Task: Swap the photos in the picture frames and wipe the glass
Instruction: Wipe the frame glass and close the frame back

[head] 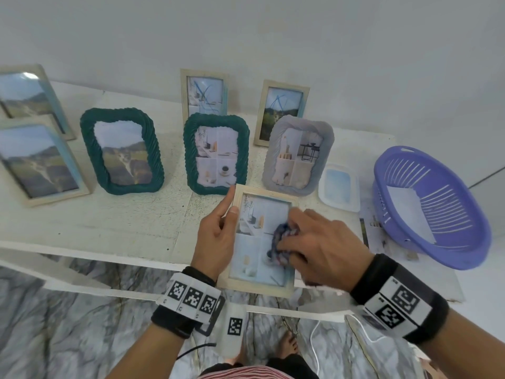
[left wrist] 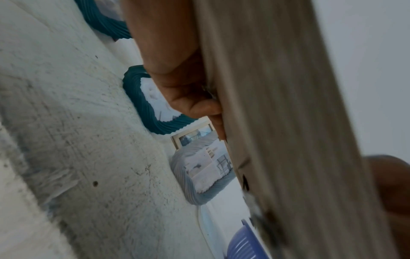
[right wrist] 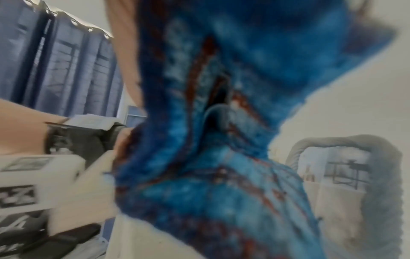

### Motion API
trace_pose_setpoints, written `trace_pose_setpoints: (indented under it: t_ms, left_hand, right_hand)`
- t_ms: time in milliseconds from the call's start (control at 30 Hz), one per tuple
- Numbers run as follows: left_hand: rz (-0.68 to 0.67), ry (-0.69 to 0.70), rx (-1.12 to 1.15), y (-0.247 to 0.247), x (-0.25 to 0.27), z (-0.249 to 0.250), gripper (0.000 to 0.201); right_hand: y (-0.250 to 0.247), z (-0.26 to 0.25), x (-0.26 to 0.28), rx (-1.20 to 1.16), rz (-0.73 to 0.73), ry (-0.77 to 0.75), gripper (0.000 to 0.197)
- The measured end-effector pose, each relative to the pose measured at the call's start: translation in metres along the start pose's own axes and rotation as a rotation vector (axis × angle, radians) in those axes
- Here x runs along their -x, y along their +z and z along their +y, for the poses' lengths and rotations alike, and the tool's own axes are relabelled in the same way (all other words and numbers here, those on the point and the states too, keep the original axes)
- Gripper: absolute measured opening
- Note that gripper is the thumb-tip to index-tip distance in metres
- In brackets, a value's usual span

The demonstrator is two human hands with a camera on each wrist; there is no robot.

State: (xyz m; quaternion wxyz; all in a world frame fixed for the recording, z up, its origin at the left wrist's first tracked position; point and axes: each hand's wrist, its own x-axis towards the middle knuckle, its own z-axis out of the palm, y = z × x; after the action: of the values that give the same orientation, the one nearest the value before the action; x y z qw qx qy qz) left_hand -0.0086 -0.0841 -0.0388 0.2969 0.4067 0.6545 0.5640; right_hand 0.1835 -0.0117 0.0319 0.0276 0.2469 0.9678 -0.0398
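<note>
A pale wooden picture frame (head: 255,285) with an interior-collage photo is held over the shelf's front edge. My left hand (head: 218,228) grips its left side, thumb on the front; in the left wrist view the fingers (left wrist: 190,98) curl behind the frame's wooden edge (left wrist: 288,122). My right hand (head: 314,242) holds a bunched blue cloth (head: 281,236) pressed on the glass at the frame's right middle. The right wrist view is filled by the blurred blue cloth (right wrist: 221,140).
Several frames stand on the white shelf (head: 109,222): two wooden ones at left (head: 41,162), two teal ones (head: 123,151) (head: 216,154), a grey one (head: 297,154), two wooden ones behind (head: 203,91) (head: 281,113). A purple basket (head: 431,206) and a white tray (head: 338,187) sit right.
</note>
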Motion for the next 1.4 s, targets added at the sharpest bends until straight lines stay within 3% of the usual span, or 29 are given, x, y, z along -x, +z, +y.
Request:
trace_pose_setpoints:
  t_ms: [133, 300, 467, 533, 667, 800, 1033, 1133, 1267, 1400]
  left_hand:
    - [-0.028, 0.011, 0.026, 0.003, 0.004, 0.0, 0.043]
    - [-0.045, 0.051, -0.011, 0.008, 0.008, 0.002, 0.044]
    - [-0.038, 0.052, 0.03, 0.016, 0.013, 0.004, 0.044]
    - [-0.033, 0.056, 0.042, 0.016, 0.012, 0.006, 0.044]
    - [-0.049, 0.065, 0.024, 0.01, 0.01, -0.001, 0.043]
    - [-0.001, 0.045, 0.0, 0.009, 0.007, -0.006, 0.043]
    - [-0.023, 0.067, 0.044, 0.018, 0.002, -0.003, 0.043]
    - [-0.04, 0.047, 0.075, 0.018, -0.004, -0.009, 0.042]
    - [-0.006, 0.01, 0.078, 0.008, -0.011, -0.013, 0.04]
    - [0.022, 0.009, 0.087, 0.006, -0.015, -0.009, 0.042]
  right_hand:
    - [-0.001, 0.001, -0.017, -0.02, 0.156, 0.205, 0.041]
    - [0.007, -0.021, -0.008, -0.174, 0.015, -0.038, 0.034]
    - [-0.003, -0.009, -0.028, -0.05, 0.155, 0.171, 0.042]
    - [-0.001, -0.016, -0.033, -0.052, 0.168, 0.179, 0.043]
    - [0.0, -0.022, -0.025, -0.185, 0.033, 0.079, 0.044]
    - [0.001, -0.022, -0.007, -0.137, -0.116, 0.04, 0.034]
    - [-0.001, -0.01, -0.032, -0.135, 0.158, 0.237, 0.039]
    - [-0.001, -0.022, -0.033, -0.136, 0.134, 0.15, 0.042]
    - [0.005, -0.025, -0.001, -0.172, -0.038, 0.009, 0.034]
    - [0.004, -0.01, 0.008, -0.119, -0.026, 0.053, 0.035]
